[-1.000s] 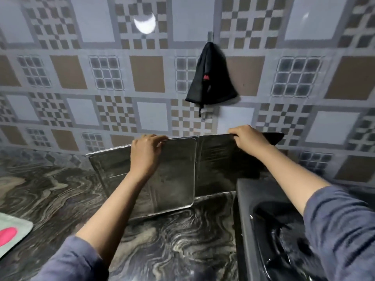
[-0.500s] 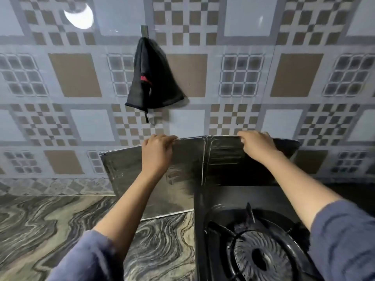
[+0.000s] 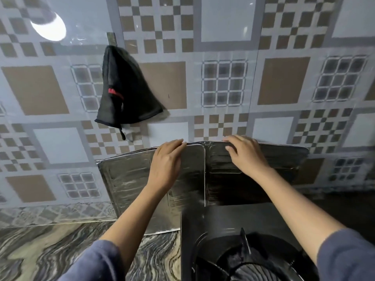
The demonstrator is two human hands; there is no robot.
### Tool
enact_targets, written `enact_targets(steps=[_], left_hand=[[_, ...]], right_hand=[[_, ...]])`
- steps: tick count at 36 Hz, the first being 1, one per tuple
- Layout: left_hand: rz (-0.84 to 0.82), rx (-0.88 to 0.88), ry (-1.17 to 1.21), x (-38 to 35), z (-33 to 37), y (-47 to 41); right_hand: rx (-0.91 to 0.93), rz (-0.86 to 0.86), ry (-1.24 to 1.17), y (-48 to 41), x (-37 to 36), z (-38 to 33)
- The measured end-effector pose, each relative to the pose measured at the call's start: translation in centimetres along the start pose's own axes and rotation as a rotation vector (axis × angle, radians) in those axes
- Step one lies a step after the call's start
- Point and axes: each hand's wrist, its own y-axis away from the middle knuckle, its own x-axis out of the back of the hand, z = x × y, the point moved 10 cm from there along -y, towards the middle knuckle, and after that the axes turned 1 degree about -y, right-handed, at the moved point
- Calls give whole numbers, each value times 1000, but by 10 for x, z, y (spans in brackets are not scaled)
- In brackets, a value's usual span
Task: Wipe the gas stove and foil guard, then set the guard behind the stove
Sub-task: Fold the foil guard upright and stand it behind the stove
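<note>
Against the tiled wall, seen from the head camera, the foil guard stands upright on the marbled tabletop; its right panel sits behind the black gas stove, its left panel juts out past the stove's left side; the left hand grips the guard's top edge, fingers curled over it; the right hand rests on the same edge, fingers hooked over the top and closed on it; a dark cloth hangs from a hook above. No cloth is in either hand, so I judge the wiping finished; what seems left is centring the guard behind the stove and letting go.
</note>
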Motion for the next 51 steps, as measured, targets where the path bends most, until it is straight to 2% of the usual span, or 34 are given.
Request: enact_targets(steps=[5,10,20,30,36,44,51], left_hand=[[37,-14,72,5,-7,0],[66,9,138,21,-14,0],[-88,108,251,61,-41,11],[-199,41,233,97,-25,42],[-155,207,250,123,-53,53],[-194,254,205,137,-44,70],[-112,558,309,136,-64,76]], right_hand=[[-24,90,-141,-10,0,-4],[-22,85,-169,-14,-5,-13],[-23,43,-134,-18,-18,-49],[-127,42,-178,-7,-10,-47],[-191,4,-173,2,-13,-53],[-227,22,-249,8,-10,-59],[-223,15,-297,8,-5,-38]])
